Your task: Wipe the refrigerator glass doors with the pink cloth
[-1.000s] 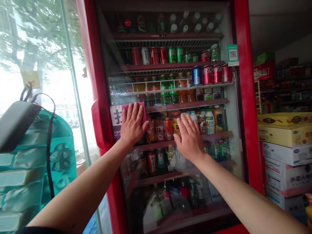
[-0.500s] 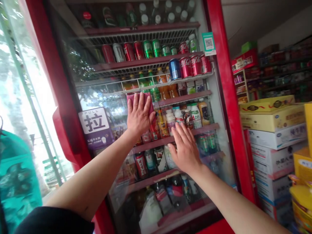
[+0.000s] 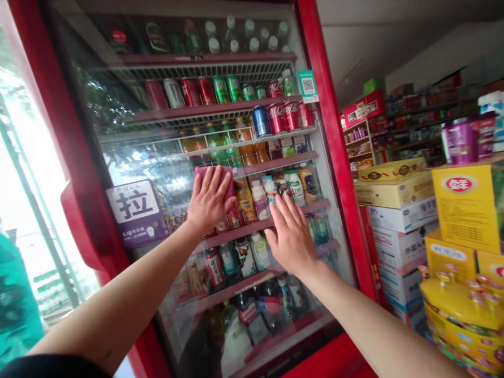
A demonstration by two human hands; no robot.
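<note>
The left hand (image 3: 208,199) lies spread over a maroon cloth (image 3: 210,173), pressing it to the glass door (image 3: 145,157), though the cloth's folds are hard to make out. Just beside it, the right hand (image 3: 289,236) rests spread flat on the glass, in front of the bottles (image 3: 295,188).

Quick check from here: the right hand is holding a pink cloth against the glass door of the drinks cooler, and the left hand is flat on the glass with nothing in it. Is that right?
No, the hands are swapped. The head view shows the pink cloth under the left hand, against the glass door of the drinks cooler. The right hand is the one flat on the glass with nothing in it.
</note>
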